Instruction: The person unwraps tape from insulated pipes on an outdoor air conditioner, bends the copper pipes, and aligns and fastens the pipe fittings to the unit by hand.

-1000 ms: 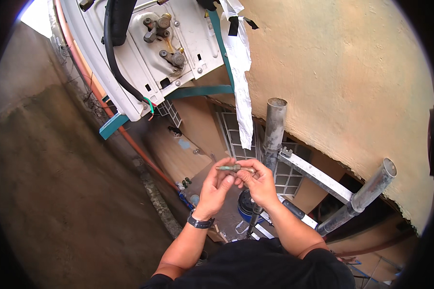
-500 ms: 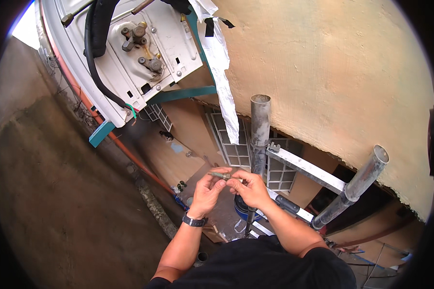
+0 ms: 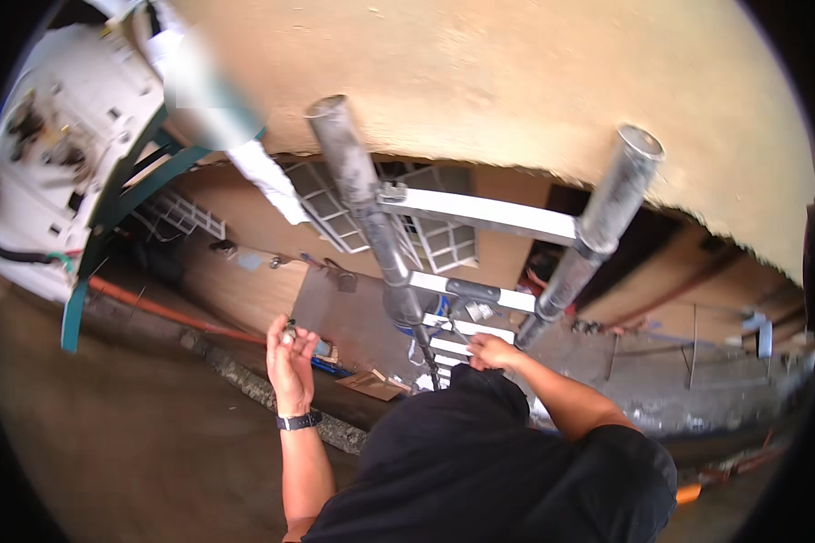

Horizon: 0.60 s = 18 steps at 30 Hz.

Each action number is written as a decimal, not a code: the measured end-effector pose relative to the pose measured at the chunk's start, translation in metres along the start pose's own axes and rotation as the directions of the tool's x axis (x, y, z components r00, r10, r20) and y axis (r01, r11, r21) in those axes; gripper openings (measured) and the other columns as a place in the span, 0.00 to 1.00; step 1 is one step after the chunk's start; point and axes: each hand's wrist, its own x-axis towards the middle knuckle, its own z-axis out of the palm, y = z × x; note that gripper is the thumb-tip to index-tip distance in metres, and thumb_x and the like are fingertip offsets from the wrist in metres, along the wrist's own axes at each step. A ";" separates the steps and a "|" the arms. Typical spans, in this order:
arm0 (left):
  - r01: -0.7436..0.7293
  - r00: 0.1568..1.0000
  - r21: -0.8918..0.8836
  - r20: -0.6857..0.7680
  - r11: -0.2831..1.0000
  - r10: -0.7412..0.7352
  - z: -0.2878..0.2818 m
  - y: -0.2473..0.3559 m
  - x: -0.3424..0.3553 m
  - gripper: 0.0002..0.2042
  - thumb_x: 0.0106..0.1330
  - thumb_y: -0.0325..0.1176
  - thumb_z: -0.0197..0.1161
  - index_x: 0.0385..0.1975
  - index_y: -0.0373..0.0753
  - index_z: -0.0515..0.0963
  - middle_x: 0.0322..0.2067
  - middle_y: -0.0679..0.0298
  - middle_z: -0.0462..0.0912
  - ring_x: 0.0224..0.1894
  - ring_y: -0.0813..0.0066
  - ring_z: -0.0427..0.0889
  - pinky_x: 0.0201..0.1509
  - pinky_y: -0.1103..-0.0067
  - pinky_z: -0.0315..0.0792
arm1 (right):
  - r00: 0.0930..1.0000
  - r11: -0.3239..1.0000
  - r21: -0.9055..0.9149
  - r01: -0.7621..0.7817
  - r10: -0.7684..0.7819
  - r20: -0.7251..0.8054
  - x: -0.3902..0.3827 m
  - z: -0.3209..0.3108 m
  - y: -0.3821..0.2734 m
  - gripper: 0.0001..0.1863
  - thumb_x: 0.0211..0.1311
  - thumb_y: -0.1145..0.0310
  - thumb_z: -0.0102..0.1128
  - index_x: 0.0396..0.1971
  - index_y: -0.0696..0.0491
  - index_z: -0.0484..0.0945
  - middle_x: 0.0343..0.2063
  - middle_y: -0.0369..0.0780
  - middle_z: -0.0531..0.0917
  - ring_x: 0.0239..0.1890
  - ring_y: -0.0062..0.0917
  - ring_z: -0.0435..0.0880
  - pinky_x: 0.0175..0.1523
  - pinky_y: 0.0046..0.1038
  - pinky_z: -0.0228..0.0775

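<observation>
My left hand is raised on the left side, its fingers curled upward around something small that I cannot make out. A dark watch is on that wrist. My right hand is closed in front of my body, over the white ladder rungs. A thin, dark, blurred thing seems to stick out from its fingertips; its kind does not show. The two hands are well apart.
Two grey metal tubes of the ladder rise ahead, beside a rough-edged plaster wall. At far left, a white outdoor air-conditioner unit sits on a teal bracket. An orange pipe runs below. The ground lies far down.
Both hands were together on a small pointed metal piece; now they have separated, left hand leftward, right hand toward my body. The view has swung right, and the air-conditioner unit sits farther left.
</observation>
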 end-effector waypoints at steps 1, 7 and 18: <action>0.069 0.997 0.013 -0.015 0.998 -0.069 -0.009 -0.018 -0.006 0.18 0.75 0.34 0.61 0.61 0.38 0.73 0.42 0.62 0.83 0.46 0.68 0.85 0.59 0.67 0.80 | 0.992 0.989 0.098 -0.108 0.113 -0.053 -0.007 -0.012 0.054 0.15 0.78 0.56 0.56 0.41 0.53 0.82 0.25 0.36 0.84 0.27 0.19 0.82 0.30 0.27 0.72; 0.502 0.850 0.055 -0.218 0.863 -0.480 -0.049 -0.110 -0.032 0.11 0.77 0.31 0.56 0.54 0.40 0.78 0.40 0.63 0.84 0.41 0.70 0.86 0.51 0.71 0.83 | 0.732 0.711 0.358 -0.605 0.674 -0.101 -0.094 -0.064 0.194 0.13 0.76 0.61 0.53 0.38 0.52 0.84 0.28 0.38 0.87 0.27 0.25 0.85 0.28 0.29 0.73; 0.507 0.862 0.207 -0.106 0.837 -0.496 -0.030 -0.123 -0.024 0.13 0.76 0.31 0.62 0.57 0.41 0.79 0.42 0.64 0.84 0.40 0.75 0.86 0.50 0.75 0.83 | 0.585 0.802 -0.071 -0.593 0.368 -0.723 -0.081 -0.107 0.210 0.32 0.63 0.57 0.73 0.64 0.54 0.76 0.46 0.49 0.87 0.39 0.40 0.89 0.46 0.36 0.81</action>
